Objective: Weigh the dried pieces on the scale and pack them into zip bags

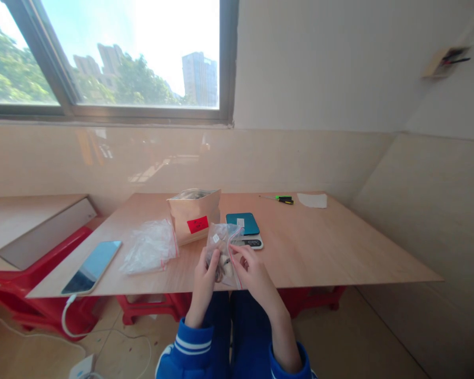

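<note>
Between my two hands is a clear zip bag (229, 271) with a red seal strip along its right side and some dark and pale contents at the bottom left. My left hand (206, 271) is closed on the bag's left side, thumb in front. My right hand (249, 263) pinches the seal edge on the right. Just behind the bag lies a kitchen scale (243, 223) with a teal top and a dark display, partly covered by the bag. A brown paper pouch (181, 216) with a red label stands open at the top, behind and to the left.
A pile of clear zip bags (148, 250) lies left of the pouch. Farther left is a phone (92, 267) with a white cable hanging off the table (319, 252). Screwdrivers (282, 199) and a white paper (313, 200) lie at the back. Red stools (154, 308) stand below.
</note>
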A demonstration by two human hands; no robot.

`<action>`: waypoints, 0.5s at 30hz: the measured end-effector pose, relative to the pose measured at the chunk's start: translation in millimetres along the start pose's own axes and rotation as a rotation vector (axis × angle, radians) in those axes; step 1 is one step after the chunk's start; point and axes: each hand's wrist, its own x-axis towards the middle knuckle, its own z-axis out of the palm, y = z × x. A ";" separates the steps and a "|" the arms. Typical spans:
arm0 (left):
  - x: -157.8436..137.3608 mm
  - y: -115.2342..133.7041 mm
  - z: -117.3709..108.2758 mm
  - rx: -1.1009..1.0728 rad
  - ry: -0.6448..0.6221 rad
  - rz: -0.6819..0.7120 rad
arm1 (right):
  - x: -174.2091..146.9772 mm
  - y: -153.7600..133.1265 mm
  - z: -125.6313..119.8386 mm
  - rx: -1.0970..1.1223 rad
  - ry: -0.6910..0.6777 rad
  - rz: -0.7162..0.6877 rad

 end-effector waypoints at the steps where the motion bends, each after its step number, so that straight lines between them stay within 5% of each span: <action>1: -0.2 -0.7 -1.8 0.042 -0.001 -0.010 | -0.6 -0.9 -0.9 0.012 -0.022 0.013; 15: -2.0 -8.4 -3.9 0.028 -0.106 0.058 | -5.3 5.3 -7.0 0.107 -0.132 0.127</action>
